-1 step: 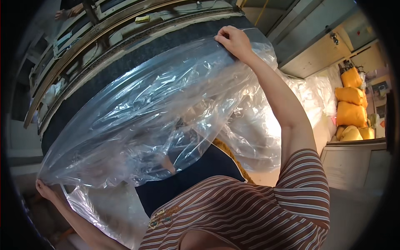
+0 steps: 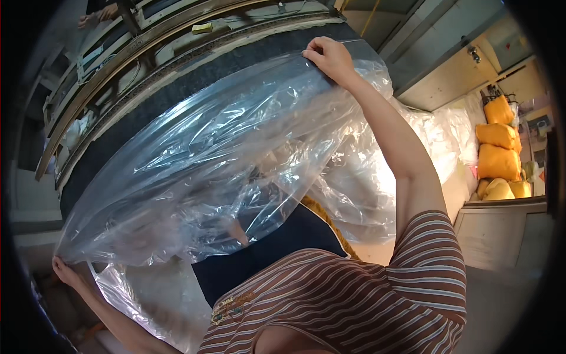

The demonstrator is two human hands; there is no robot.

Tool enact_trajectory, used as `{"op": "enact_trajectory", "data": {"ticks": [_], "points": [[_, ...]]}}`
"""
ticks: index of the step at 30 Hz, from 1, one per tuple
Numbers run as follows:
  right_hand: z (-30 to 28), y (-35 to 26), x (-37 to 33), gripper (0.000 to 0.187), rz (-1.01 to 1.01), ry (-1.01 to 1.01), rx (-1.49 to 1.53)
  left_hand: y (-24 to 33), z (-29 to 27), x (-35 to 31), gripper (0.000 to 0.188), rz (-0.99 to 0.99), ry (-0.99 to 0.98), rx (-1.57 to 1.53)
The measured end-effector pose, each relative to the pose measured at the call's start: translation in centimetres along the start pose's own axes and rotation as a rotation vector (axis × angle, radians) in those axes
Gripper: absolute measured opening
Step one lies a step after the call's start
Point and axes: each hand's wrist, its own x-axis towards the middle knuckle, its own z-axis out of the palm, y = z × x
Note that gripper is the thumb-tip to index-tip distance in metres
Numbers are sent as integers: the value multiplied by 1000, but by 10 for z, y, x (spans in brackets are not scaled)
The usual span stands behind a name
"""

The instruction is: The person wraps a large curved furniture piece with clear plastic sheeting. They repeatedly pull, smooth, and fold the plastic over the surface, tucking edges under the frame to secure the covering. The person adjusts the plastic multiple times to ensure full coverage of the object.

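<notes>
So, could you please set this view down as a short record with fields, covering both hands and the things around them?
Left hand: low at the left, fingers closed on the sheet's edge
Right hand: raised at upper centre, fingers closed on the sheet's far edge
Held item: clear plastic sheet, stretched between the hands, wrinkled and glossy
Beneath its far edge: dark surface
Beyond: slatted frame with a small yellow piece
Far right: orange bundles, stacked
</notes>
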Motion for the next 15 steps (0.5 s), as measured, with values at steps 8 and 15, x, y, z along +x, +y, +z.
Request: {"op": "enact_trajectory", "data": {"ticks": [8, 15], "points": [[12, 17, 9, 19, -112, -48, 136, -1, -82, -60, 42, -91, -150, 42], [-44, -21, 68, 25, -104, 244, 536, 25, -24, -11, 38, -199, -69, -327]]}}
